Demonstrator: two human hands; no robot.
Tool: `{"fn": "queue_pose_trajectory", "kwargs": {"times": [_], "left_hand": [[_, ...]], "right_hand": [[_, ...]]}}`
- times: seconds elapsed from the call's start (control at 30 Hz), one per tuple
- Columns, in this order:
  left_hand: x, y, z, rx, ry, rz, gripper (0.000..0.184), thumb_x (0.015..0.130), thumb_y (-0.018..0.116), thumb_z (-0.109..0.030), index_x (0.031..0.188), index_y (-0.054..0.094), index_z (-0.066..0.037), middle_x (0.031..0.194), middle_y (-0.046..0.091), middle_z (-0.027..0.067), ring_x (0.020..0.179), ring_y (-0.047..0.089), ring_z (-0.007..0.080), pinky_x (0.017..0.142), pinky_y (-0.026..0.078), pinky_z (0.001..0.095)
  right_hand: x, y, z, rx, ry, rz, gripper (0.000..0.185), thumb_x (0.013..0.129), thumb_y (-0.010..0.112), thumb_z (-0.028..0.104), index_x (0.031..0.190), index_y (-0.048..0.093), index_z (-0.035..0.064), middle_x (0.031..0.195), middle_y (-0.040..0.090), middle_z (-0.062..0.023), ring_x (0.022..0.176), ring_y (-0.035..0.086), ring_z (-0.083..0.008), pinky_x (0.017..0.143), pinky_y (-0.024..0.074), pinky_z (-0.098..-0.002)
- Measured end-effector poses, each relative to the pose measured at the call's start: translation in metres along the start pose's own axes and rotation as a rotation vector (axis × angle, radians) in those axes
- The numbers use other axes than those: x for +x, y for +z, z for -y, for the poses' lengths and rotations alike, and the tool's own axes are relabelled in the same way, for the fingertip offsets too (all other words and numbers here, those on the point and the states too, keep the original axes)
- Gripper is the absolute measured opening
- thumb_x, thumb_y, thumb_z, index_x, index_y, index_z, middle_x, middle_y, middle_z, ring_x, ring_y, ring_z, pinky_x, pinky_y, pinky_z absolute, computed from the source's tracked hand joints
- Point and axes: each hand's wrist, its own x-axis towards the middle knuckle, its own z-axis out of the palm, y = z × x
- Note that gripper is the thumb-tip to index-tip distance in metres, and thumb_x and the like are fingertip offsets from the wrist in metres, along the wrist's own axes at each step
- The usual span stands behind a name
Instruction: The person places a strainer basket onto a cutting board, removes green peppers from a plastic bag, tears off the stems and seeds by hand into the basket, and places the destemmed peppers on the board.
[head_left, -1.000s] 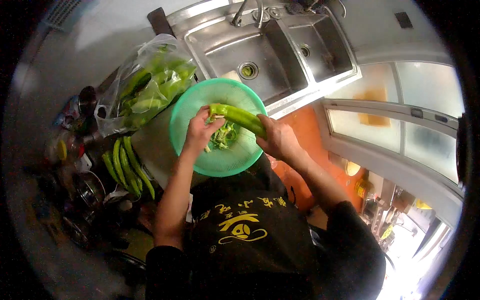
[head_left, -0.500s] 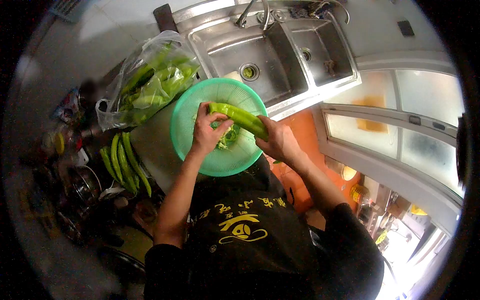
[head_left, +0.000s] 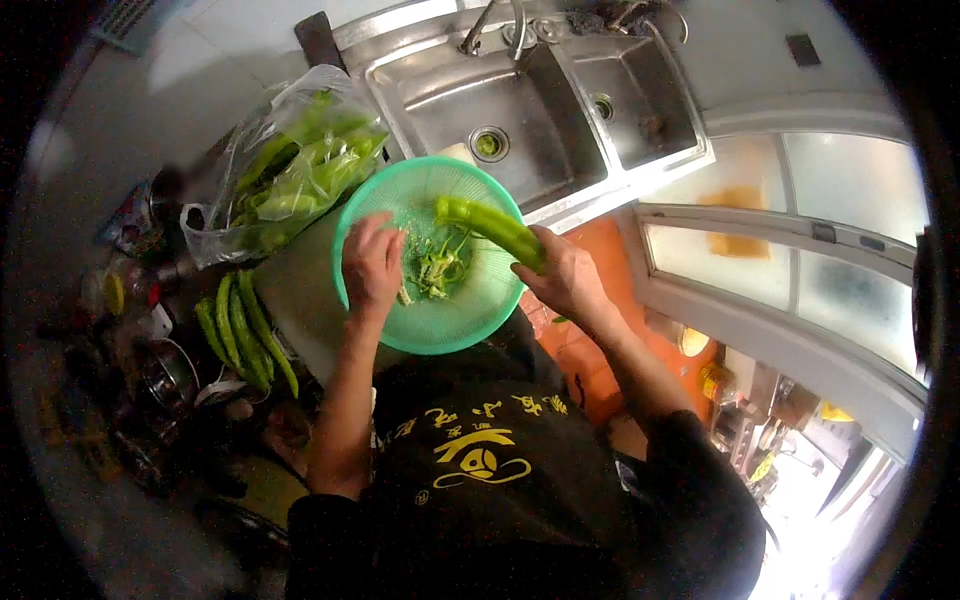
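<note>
Gripping a long green pepper (head_left: 490, 223) in the right hand (head_left: 567, 275), slanted above the green colander (head_left: 485, 318) toward its right edge. Holding the left hand (head_left: 372, 265) half-curled by its left edge; cannot tell if pinching anything. Wearing a black apron (head_left: 545, 475) with yellow Chinese characters and ®.

This is a kitchen, shown by the double-basin steel sink (head_left: 588, 110) with its curved faucet (head_left: 518, 35) and green scraps (head_left: 488, 146) in the larger basin's drain (head_left: 504, 147). Left of the sink sits a plastic bag (head_left: 215, 247) of long green peppers (head_left: 310, 195); in front of the sink, a green colander (head_left: 487, 308) holds vegetable trimmings (head_left: 437, 270).
</note>
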Motion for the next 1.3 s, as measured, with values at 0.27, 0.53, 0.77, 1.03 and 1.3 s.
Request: {"fn": "queue_pose_trajectory", "kwargs": {"times": [0.27, 0.53, 0.77, 1.03, 1.3], "left_hand": [[-0.053, 0.038, 0.036, 0.334, 0.042, 0.335, 0.013, 0.083, 0.063, -0.011, 0.082, 0.073, -0.004, 0.115, 0.065, 0.0191, 0.122, 0.055, 0.0358, 0.113, 0.033, 0.0546], [-0.058, 0.031, 0.04, 0.45, 0.045, 0.321, 0.012, 0.081, 0.063, -0.009, 0.075, 0.073, -0.005, 0.103, 0.067, 0.0196, 0.115, 0.058, 0.0363, 0.113, 0.034, 0.0533], [-0.07, 0.062, 0.047, 0.156, -0.142, 0.162, 0.022, 0.084, 0.061, -0.013, 0.101, 0.069, 0.0, 0.106, 0.065, 0.0197, 0.108, 0.058, 0.036, 0.105, 0.039, 0.0531], [-0.043, 0.025, -0.048, -1.359, -0.731, 0.481, 0.068, 0.092, 0.065, -0.053, 0.132, 0.05, 0.0, 0.111, 0.064, 0.0163, 0.11, 0.06, 0.0286, 0.099, 0.044, 0.0457], [-0.067, -0.076, -0.032, -1.148, -0.825, -0.235, 0.033, 0.098, 0.057, -0.03, 0.119, 0.055, -0.005, 0.098, 0.064, 0.0065, 0.085, 0.061, 0.0193, 0.077, 0.05, 0.0352]], "right_hand": [[0.003, -0.01, 0.018, -0.227, -0.325, 0.065, 0.056, 0.085, 0.063, 0.009, 0.14, 0.048, 0.0098, 0.104, 0.061, -0.017, 0.079, 0.067, -0.0372, 0.064, 0.056, -0.047], [0.023, -0.004, -0.014, -0.529, -0.508, 0.184, 0.055, 0.091, 0.054, 0.017, 0.145, 0.044, 0.013, 0.109, 0.057, -0.0143, 0.08, 0.067, -0.0309, 0.058, 0.0561, -0.0458], [0.017, 0.001, 0.02, -0.482, -0.318, 0.099, 0.058, 0.087, 0.056, 0.006, 0.144, 0.046, 0.0121, 0.116, 0.061, -0.0152, 0.081, 0.066, -0.035, 0.063, 0.0543, -0.0472], [-0.019, 0.051, 0.044, -0.408, -0.312, -0.174, 0.053, 0.086, 0.062, 0.006, 0.138, 0.05, 0.0088, 0.113, 0.062, -0.014, 0.082, 0.067, -0.0342, 0.06, 0.0556, -0.0429], [-0.021, 0.077, 0.126, 0.125, -0.533, 0.057, 0.053, 0.079, 0.075, 0.001, 0.127, 0.053, 0.0025, 0.13, 0.058, -0.0203, 0.112, 0.064, -0.0356, 0.09, 0.056, -0.0416]]}}
